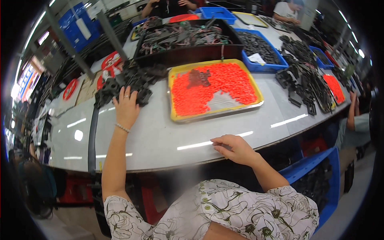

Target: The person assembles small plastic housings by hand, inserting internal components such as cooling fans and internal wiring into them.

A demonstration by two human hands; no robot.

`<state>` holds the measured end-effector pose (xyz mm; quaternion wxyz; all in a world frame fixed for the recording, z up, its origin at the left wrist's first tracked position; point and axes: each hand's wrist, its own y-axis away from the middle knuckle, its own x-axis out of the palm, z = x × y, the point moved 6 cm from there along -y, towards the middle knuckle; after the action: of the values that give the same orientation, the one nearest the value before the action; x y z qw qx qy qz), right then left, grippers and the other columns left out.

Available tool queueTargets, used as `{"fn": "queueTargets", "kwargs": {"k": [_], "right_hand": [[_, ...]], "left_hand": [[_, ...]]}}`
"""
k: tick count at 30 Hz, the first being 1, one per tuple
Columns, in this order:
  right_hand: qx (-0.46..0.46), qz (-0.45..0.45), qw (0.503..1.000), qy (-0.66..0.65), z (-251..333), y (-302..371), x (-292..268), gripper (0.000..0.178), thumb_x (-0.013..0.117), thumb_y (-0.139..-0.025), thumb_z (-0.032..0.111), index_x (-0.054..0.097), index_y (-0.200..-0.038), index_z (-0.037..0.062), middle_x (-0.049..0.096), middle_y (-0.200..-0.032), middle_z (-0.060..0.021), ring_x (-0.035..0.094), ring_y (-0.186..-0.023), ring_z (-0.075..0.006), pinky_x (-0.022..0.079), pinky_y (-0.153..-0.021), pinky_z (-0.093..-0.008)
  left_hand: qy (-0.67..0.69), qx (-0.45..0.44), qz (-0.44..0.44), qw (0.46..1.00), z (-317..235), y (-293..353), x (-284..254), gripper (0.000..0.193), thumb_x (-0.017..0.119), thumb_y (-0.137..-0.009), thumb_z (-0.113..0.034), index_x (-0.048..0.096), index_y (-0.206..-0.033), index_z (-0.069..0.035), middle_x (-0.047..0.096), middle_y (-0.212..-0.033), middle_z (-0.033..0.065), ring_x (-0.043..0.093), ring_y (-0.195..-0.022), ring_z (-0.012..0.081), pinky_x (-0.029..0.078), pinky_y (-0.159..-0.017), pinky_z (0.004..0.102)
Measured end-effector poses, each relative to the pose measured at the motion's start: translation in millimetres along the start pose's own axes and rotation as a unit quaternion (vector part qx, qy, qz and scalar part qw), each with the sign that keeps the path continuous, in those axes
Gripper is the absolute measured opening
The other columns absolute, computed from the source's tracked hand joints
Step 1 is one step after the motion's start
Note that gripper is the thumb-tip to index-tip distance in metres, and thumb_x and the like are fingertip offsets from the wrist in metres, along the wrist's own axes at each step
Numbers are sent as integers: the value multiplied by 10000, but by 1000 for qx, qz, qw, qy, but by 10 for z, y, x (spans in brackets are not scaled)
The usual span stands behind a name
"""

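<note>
My left hand [126, 108] reaches out over a heap of black plastic parts [138, 82] at the left of the table. Its fingers are spread, and the tips touch the near side of the heap; no part is gripped. My right hand [236, 149] hovers near the front edge, half curled, with a gap between thumb and fingers and nothing visible in it. Beyond it lies a yellow-rimmed tray [173, 94] of small bright orange-red pieces [236, 82]. Some dark brown pieces [199, 78] lie on top of them, and bare tray bottom shows at the near side.
Behind the tray stands a large black bin [188, 55] of dark parts and wires. A blue crate [280, 64] with black pieces is to its right, near more black parts [300, 82]. A blue bin [336, 176] stands below the table at right. Other people work around the table.
</note>
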<state>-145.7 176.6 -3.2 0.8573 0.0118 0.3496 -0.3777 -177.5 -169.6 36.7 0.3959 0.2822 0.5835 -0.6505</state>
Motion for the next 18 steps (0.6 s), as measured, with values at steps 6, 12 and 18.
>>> {"fn": "queueTargets", "kwargs": {"k": [6, 12, 18], "right_hand": [[83, -67, 994, -21, -242, -207, -873, 246, 605, -830, 127, 623, -1039, 0, 669, -888, -101, 614, -770, -151, 479, -705, -273], [50, -165, 977, 127, -734, -1132, -1726, 276, 617, -817, 151, 618, -1043, -7, 664, -913, -120, 618, -807, -182, 479, -731, -298], [-29, -170, 968, 180, -863, -2492, -1690, 381, 644, -783, 276, 608, -1055, 13, 630, -987, -173, 605, -911, -264, 474, -796, -370]], "left_hand": [[25, 26, 66, 997, 120, -220, 199, 320, 638, -729, -64, 509, -1023, -76, 512, -1209, 89, 417, -1204, 273, 290, -978, 568], [130, 98, -20, 986, -225, 28, -351, 324, 654, -672, -33, 494, -952, -59, 528, -1188, 112, 463, -1160, 286, 315, -965, 522], [201, 142, 72, 967, -838, 824, -597, 290, 654, -649, -60, 521, -907, -70, 531, -1194, 139, 497, -1129, 309, 341, -939, 523]]}}
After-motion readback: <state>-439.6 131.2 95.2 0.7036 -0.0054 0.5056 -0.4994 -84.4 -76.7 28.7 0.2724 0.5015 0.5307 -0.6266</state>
